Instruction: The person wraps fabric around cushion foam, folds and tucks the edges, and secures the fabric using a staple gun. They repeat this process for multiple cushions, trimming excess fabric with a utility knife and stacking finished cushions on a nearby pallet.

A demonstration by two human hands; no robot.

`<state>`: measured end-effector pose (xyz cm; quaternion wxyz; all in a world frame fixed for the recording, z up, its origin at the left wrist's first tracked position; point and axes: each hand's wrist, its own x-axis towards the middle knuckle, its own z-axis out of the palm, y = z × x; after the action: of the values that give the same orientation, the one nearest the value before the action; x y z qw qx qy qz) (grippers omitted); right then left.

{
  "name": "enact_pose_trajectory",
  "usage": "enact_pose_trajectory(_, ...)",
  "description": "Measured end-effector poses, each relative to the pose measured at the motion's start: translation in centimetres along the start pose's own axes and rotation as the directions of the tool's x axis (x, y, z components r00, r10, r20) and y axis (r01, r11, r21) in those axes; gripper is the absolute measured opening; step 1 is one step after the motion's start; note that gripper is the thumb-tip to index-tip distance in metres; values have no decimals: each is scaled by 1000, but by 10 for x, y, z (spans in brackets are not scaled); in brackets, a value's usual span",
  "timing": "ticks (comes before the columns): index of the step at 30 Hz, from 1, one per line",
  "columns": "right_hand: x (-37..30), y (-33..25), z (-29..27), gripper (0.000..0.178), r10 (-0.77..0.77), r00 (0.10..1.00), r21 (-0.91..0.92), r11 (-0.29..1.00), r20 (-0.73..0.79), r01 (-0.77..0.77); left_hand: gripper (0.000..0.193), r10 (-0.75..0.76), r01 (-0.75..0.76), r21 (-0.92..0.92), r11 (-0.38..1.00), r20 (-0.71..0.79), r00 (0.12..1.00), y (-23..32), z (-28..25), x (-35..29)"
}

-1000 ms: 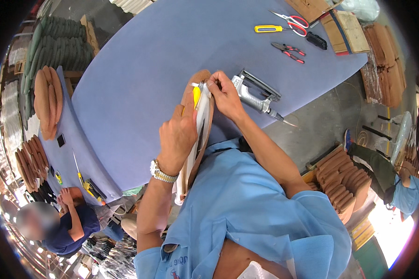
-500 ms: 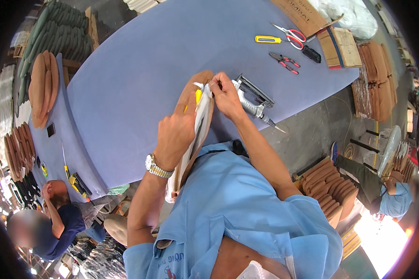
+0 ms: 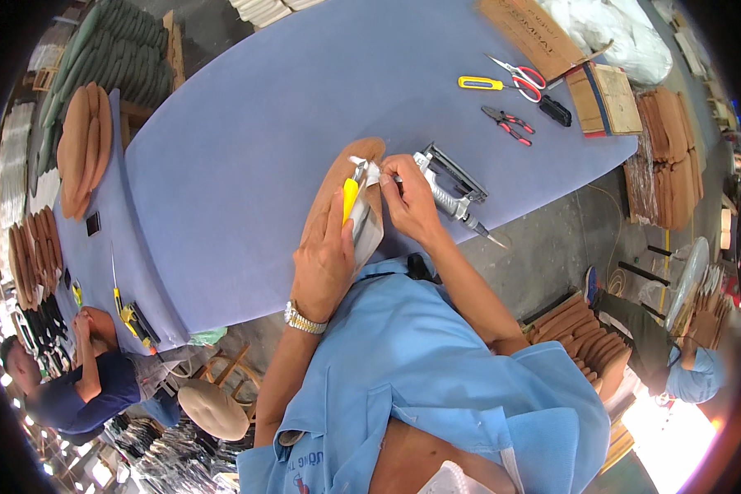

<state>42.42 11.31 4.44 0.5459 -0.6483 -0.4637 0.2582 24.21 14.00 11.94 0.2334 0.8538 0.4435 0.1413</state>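
A brown padded seat cushion (image 3: 331, 183) is tilted up at the table's near edge, against my body, its pale underside (image 3: 372, 230) facing right. My left hand (image 3: 325, 259) is closed around a yellow-handled utility knife (image 3: 351, 198) and also steadies the cushion. The silvery tip of the knife lies by white material (image 3: 372, 174) at the cushion's far end. With finger and thumb, my right hand (image 3: 409, 198) pinches the edge of that white material. Just right of this hand, a silver and black staple gun (image 3: 451, 183) rests on the table, touching neither hand.
On the blue-covered table (image 3: 247, 165) lie a yellow screwdriver (image 3: 480, 83), red-handled scissors (image 3: 528, 82), pliers (image 3: 508, 123) and a cardboard box (image 3: 617, 99). Brown cushions (image 3: 580, 337) are stacked at right. One person (image 3: 99, 387) sits at lower left; another (image 3: 692, 366) is at right.
The cushion's near end has swung up and right, away from my lap. My left hand has slid lower along it, and more of the yellow knife shows. My right hand still pinches the white material.
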Motion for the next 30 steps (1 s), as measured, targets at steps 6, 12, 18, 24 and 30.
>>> enact_pose_trajectory(6, -3, 32, -11, 6, 243, 969, 408, 889, -36, -208, 48, -19, 12, -141, 990, -52, 998, 5, 1, 0)
enact_pose_trajectory(12, 19, 24, -24, 5, 231, 973, 416, 886, -17, -203, 45, -50, 3, -245, 970, -189, 981, -8, 16, -3)
enact_pose_trajectory(18, 32, 9, -31, 16, 228, 963, 109, 963, 144, -244, 44, -103, 41, -317, 948, -183, 978, -7, 16, -2)
enact_pose_trajectory(24, 48, -8, -36, 27, 218, 948, -264, 952, 230, -155, 44, -127, 68, -345, 936, -151, 980, -4, 15, -2)
enact_pose_trajectory(30, 58, -7, -36, 23, 211, 968, -169, 968, 137, -187, 45, -126, 69, -315, 947, -166, 978, -9, 20, -2)
